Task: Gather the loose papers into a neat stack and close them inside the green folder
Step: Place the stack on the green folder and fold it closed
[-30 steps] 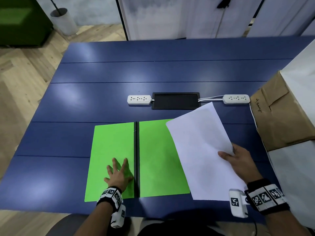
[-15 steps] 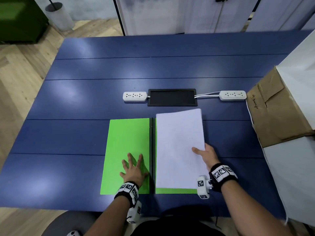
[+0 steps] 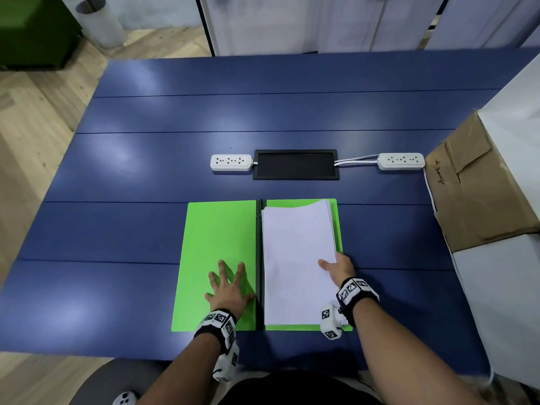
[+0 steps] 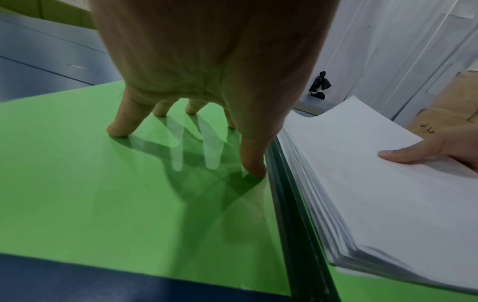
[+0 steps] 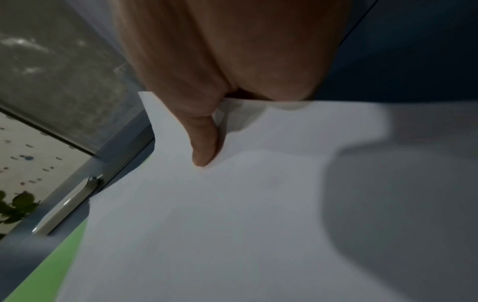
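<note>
While the folder [image 3: 217, 244] lies open on the table [image 3: 117, 229], we see the papers [image 3: 296, 258] resting on its right leaf, close against the dark spine [image 3: 260, 258]. Our left hand [image 3: 229, 287] presses the left leaf flat with its fingers [image 4: 252, 163] spread and the tips down on the green card. Our right hand [image 3: 339, 268] pinches the right edge of the papers: the thumb [image 5: 204, 141] lies on the top sheet, and the fingers beneath are hidden, so we cannot tell how they sit.

The left wrist view shows the sheets fanned along the spine side rather than flush, and the head view shows the far end bowed, with a few sheets offset at the far right corner. We judge three risks from here. First, if the right hand lets go while the edges are staggered, the stack will be closed untidy and some sheets may jut past the cover. Second, if the thumb drags as it withdraws, the top sheet could slide off toward the table. Third, if the left leaf is swung over before the bowed end settles, it may catch and crease that end. Beyond the folder lie two power strips [image 3: 230, 162] and a black panel [image 3: 295, 165]; a box [image 3: 479, 194] stands to the right, well apart from the work.
</note>
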